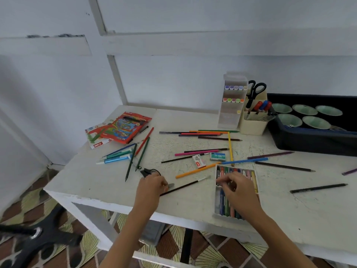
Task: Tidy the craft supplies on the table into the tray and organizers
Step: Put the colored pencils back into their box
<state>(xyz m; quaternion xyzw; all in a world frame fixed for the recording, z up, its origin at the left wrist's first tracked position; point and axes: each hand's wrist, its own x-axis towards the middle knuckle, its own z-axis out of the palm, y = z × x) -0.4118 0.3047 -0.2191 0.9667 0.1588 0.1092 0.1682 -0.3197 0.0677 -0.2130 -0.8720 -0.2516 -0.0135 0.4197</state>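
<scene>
Coloured pencils lie scattered over the white table. My left hand rests near the front edge, fingers curled over small black-handled scissors whose blade tip pokes out to its right. A black paintbrush runs from under that hand toward the right. My right hand is over an open white crayon box, its fingertips pinching a crayon in the upper row. The dark tray stands at the back right.
Green bowls fill the tray. Beside it stand a cream holder with scissors and markers, and a clear marker organizer. A red pencil pack, teal markers and two small staple boxes lie on the table.
</scene>
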